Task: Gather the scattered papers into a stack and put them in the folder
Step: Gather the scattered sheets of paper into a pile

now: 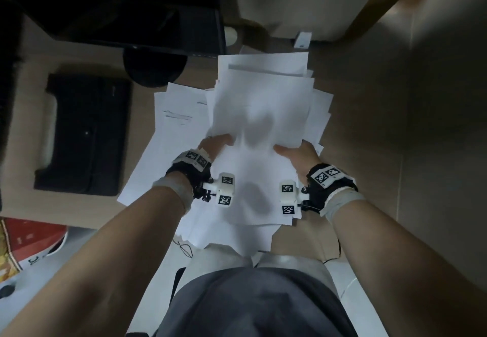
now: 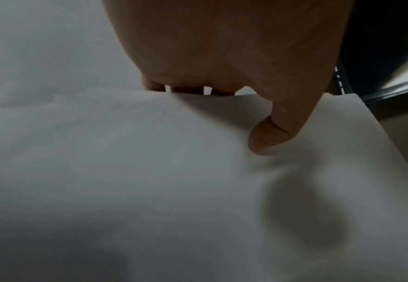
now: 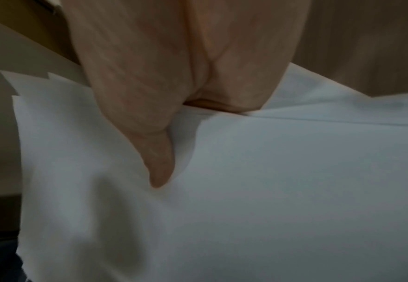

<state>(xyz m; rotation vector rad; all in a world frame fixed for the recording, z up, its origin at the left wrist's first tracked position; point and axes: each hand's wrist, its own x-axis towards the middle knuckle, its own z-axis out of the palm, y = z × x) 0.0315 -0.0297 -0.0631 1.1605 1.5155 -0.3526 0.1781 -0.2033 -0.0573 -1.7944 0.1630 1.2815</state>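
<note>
A: What can't you make out?
B: Fingers of the left hand (image 2: 222, 47) and right hand (image 3: 174, 57) vanish under the papers (image 1: 258, 131).
A: And the desk (image 1: 355, 131)?
B: Mostly buried. The writing on a sheet (image 1: 179, 117) blurs.

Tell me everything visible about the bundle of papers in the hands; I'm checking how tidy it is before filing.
The bundle of papers is white, thin sheets, mostly blank on top, loosely gathered with corners and edges fanning out unevenly. The left hand and right hand grip its two sides, thumbs pressing on top and fingers under. It is above more loose sheets on the desk; whether it rests on them cannot be told.
</note>
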